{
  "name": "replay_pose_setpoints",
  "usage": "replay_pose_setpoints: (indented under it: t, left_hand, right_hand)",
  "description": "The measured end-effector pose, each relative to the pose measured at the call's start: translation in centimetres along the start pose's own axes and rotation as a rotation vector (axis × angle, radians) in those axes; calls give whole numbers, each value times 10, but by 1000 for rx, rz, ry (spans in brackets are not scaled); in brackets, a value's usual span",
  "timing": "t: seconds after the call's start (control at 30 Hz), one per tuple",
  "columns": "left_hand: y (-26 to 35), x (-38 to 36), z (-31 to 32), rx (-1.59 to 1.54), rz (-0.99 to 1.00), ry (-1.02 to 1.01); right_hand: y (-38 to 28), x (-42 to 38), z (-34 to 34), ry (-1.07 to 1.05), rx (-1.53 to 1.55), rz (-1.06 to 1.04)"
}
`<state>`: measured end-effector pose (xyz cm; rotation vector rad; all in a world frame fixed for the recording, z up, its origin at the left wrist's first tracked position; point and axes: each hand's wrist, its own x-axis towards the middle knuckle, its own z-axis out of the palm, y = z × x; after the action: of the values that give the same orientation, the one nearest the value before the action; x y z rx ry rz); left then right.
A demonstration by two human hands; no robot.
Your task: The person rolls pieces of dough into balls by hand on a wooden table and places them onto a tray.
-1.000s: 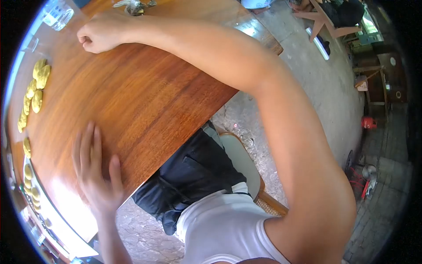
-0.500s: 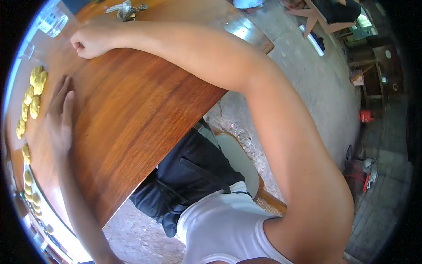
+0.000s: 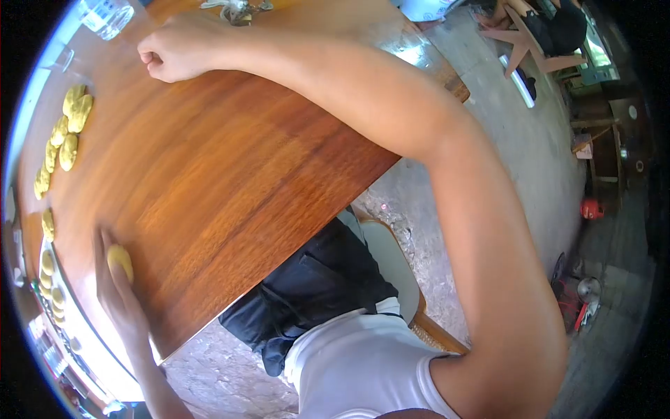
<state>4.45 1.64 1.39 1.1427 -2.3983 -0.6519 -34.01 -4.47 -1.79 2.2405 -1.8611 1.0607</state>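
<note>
My left hand [image 3: 124, 300] is low over the left side of the wooden table [image 3: 230, 174], its fingers slightly blurred. A yellow oval piece [image 3: 120, 264] sits between its thumb and fingers. My right hand [image 3: 171, 54] rests as a fist near the far edge; its inside is hidden. Several gold-yellow lumps [image 3: 68, 151] form an uneven row along the table's left side, with a separate one [image 3: 48, 225] lower down. Beside the left hand, a white tray [image 3: 77, 307] holds more yellow pieces [image 3: 47, 264].
A clear plastic container [image 3: 106, 17] and a clear cup [image 3: 63, 59] stand at the upper left. A crumpled cloth-like item [image 3: 234, 10] lies at the table's top. A seated person's legs [image 3: 506, 14], a wooden chair [image 3: 530, 52] and a red object [image 3: 592, 209] are beyond.
My left hand has moved down towards the near edge, and a yellow piece now shows in it. My right hand stays a fist. The whole view has shifted slightly.
</note>
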Motion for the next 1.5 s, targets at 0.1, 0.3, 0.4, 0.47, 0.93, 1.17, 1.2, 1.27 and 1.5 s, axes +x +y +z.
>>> replay_pose_setpoints:
  t: [0.1,0.3,0.4,0.47,0.93,1.17,1.2,1.27,1.5]
  left_hand:
    - [-23,74,28,185,256,62]
    - [78,76,56,180,384,-218]
    - [89,18,38,72,353,-301]
    - [69,-22,30,96,327,-268]
    - [45,110,67,269,256,114]
    - [60,96,89,48,719,-16]
    - [56,94,81,45,697,6]
    - [40,92,63,-390,658,-157]
    - [10,134,57,-505,315,394]
  right_hand:
    - [-6,-2,-5,-15,-36,39]
    - [2,-4,-1,-1,-51,2]
    - [-7,-9,-14,-58,-50,36]
    - [-8,-8,-15,-90,-27,46]
    - [-3,-5,-11,23,31,-111]
    - [-21,-11,-17,137,-41,-144]
    - [-24,-15,-16,156,-29,-156]
    - [-45,-36,-18,55,284,88]
    - [-147,-61,-3,-323,130,-175]
